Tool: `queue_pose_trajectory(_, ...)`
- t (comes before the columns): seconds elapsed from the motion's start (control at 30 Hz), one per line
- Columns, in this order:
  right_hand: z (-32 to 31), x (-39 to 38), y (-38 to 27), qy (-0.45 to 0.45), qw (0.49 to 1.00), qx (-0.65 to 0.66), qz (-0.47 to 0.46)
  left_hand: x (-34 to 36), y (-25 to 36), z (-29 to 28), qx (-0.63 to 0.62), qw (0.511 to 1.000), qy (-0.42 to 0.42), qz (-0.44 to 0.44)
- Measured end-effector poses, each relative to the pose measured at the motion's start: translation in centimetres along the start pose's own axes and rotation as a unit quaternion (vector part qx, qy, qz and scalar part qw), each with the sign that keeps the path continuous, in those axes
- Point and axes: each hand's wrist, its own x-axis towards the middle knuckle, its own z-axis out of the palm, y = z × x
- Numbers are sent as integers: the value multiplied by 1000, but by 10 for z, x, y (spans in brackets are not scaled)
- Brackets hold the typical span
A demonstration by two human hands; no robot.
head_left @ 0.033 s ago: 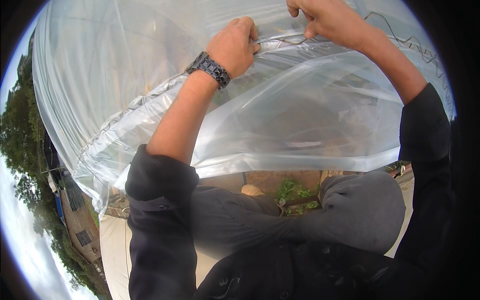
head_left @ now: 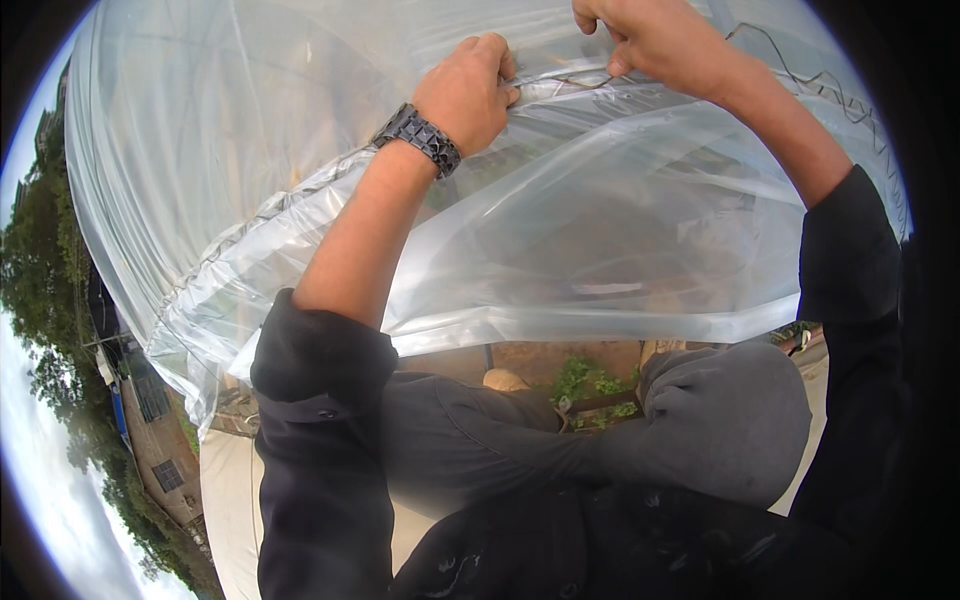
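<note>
My left hand (head_left: 460, 95), with a black watch at the wrist, is closed on a bent metal wire (head_left: 580, 82) at a crinkled seam (head_left: 250, 220) in clear plastic sheeting (head_left: 240, 90). To its right my right hand (head_left: 665, 45) has its fingers curled but apart, the thumb touching that wire. The wire runs on rightward in loose zigzags along the seam. A loose fold of film (head_left: 620, 230) hangs below both hands.
My bent legs in grey trousers (head_left: 700, 430) are below, beside pale fabric (head_left: 228, 490). Green plants (head_left: 590, 385) and brown ground (head_left: 540, 355) show under the film's edge. Trees (head_left: 35, 250), cloudy sky and a yard far below (head_left: 160, 450) appear at the left.
</note>
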Motion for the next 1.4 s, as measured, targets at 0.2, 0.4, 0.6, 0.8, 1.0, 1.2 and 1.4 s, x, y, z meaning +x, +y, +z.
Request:
queue_pose_trajectory(0.2,14,-9,-8,33,998,-42,19,0,2,-3,19,1000,-4,-1)
queue_pose_trajectory(0.4,12,-15,-22,14,995,-42,90,2,16,-15,13,998,-36,-49)
queue_pose_trajectory(0.6,0,-32,-9,73,992,-3,104,16,31,-10,-12,999,29,32)
queue_pose_trajectory(0.8,-1,-60,0,83,986,-113,90,37,54,14,-5,998,37,51)
queue_pose_trajectory(1.0,-5,-72,7,63,983,-143,101,59,70,23,-24,1000,14,14)
queue_pose_trajectory(1.2,-1,-86,10,143,985,-87,44,69,69,26,-43,999,-8,9)
queue_pose_trajectory(1.4,0,-87,8,139,987,-25,78,63,71,41,-31,997,72,15)
